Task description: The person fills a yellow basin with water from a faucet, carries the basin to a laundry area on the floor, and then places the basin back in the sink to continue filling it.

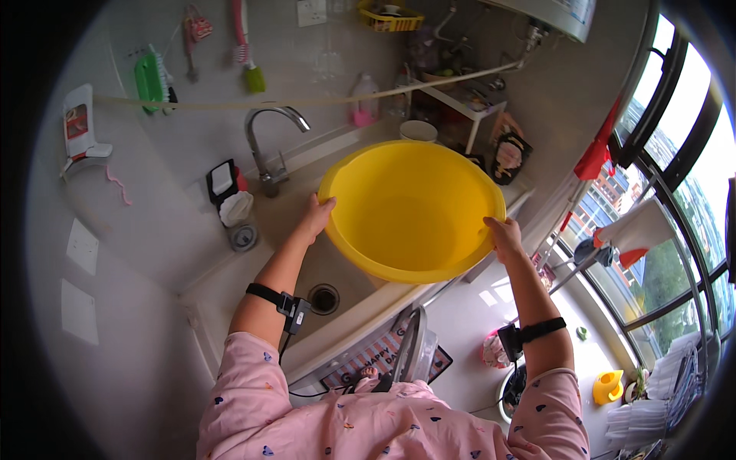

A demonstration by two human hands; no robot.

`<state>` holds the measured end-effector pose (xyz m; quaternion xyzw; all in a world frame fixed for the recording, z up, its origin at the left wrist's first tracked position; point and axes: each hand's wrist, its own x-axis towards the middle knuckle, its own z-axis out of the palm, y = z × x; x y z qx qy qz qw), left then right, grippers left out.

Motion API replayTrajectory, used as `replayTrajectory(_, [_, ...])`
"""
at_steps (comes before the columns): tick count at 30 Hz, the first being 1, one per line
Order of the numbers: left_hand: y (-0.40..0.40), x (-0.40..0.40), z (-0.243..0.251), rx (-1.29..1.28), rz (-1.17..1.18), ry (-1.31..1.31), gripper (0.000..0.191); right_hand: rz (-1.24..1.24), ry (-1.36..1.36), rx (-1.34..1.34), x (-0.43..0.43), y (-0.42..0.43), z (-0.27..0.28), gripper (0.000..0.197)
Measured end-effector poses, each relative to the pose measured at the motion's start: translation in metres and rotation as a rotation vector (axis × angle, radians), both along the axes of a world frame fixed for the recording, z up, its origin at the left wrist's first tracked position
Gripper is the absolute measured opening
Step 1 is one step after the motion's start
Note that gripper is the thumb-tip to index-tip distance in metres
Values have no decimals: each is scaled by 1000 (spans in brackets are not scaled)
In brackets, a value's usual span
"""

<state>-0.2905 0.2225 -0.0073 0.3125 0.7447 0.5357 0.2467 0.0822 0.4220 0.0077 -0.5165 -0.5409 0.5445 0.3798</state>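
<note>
A large yellow plastic basin [414,207] is held by its rim between both hands, tilted so its bare inside faces me. My left hand [317,218] grips the left rim, thumb over the edge. On the opposite rim, my right hand [506,238] has the same kind of hold, its fingers hidden behind the wall. Below and behind the basin lies the pale sink [345,287], with its round drain [324,299] in sight. A chrome gooseneck faucet [267,149] rises at the back, left of the basin.
A white bowl [418,131] and a pink-bottomed plastic bottle [364,100] stand behind the basin. A pale hose [322,102] crosses above the faucet. Beside the sink's left wall sits a lidded cup [243,237]. A round metal lid or pan [417,345] stands between me and the sink.
</note>
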Motion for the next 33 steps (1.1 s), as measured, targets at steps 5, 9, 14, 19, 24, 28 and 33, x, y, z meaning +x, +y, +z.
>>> replayTrajectory(5, [-10,-68,-6,-147,90,137,53,-1,-75,49,-81,7,-17,25])
replayTrajectory(9, [-6,-107,-13,-174,127,186,57,-8,-268,126,-119,8,-17,28])
replayTrajectory(14, [12,-159,-19,-176,121,328,65,-57,-638,292,-156,0,0,53])
replayTrajectory(19, [33,-196,-16,-284,86,339,82,21,-822,275,-166,2,16,62])
replayTrajectory(24, [62,-226,-22,-202,-93,146,102,40,-864,287,-167,7,20,57])
replayTrajectory(28, [70,-230,-29,-7,-105,-146,107,22,-839,302,-168,8,15,56])
replayTrajectory(33, [66,-232,-24,-39,-165,-328,112,88,-714,379,-170,13,14,57])
